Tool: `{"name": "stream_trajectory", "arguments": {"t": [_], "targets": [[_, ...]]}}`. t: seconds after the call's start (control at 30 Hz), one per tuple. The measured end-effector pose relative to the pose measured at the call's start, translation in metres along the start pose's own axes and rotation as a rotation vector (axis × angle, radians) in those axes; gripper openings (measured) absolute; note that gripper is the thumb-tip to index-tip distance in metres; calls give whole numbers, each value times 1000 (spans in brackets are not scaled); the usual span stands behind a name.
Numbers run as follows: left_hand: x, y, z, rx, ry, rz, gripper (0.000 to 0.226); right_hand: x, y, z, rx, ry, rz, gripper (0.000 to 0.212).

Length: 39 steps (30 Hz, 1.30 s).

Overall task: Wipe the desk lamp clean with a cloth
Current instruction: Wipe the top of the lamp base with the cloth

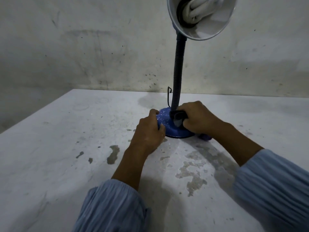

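Observation:
A desk lamp stands on the table, with a round blue speckled base [167,126], a dark ribbed flexible neck [178,67] and a silver shade [200,15] holding a white spiral bulb at the top. My left hand [149,131] grips the left rim of the base. My right hand [198,117] presses a dark cloth [178,118] against the foot of the neck on the base. A bit of the cloth shows below my right wrist.
The white table [66,156] has worn patches and stains near its front. A stained wall [83,47] rises right behind it. A thin dark cord [168,96] loops up behind the lamp base. The table's left edge runs diagonally.

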<state>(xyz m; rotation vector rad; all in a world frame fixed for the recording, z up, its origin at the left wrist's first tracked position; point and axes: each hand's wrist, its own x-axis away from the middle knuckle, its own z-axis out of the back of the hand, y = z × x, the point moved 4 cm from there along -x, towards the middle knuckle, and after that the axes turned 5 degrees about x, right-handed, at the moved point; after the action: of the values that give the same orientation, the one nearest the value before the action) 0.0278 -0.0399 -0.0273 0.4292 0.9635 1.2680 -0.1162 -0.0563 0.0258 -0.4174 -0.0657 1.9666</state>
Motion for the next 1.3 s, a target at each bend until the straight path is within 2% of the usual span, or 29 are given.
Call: {"name": "stream_trajectory", "arguments": {"t": [0.13,0.23,0.37,0.53,0.67,0.83,0.97,1.03,1.17,1.23,1.3], "targets": [[0,2,2,-1,-2,-10,40,-10,-6,12,-106,-102,-15,16],[0,2,2,0,-9,4,41,-15,-2,12,-54,-25,-7,19],[0,3,1,4,-14,-1,41,-13,-5,-2,41,-37,32,22],[-1,1,1,0,-7,-8,41,-10,-3,16,15,-228,-4,24],[-3,-2,-1,-12,-7,2,41,1,-1,17,-3,-59,1,38],[-2,-2,-2,-3,-13,14,41,13,9,16,-62,-180,-20,34],[-3,-1,-1,-14,-11,19,42,18,15,15,-87,-33,-2,44],[-3,-1,-2,-15,-7,28,42,16,20,10,-63,-7,-36,41],[-3,-1,-3,-19,-20,14,42,12,29,12,132,78,-60,17],[-4,-3,-3,-26,-23,5,42,13,27,11,117,132,-27,21],[-5,-4,-3,-37,-29,-1,41,15,21,9,26,76,2,30]]}}
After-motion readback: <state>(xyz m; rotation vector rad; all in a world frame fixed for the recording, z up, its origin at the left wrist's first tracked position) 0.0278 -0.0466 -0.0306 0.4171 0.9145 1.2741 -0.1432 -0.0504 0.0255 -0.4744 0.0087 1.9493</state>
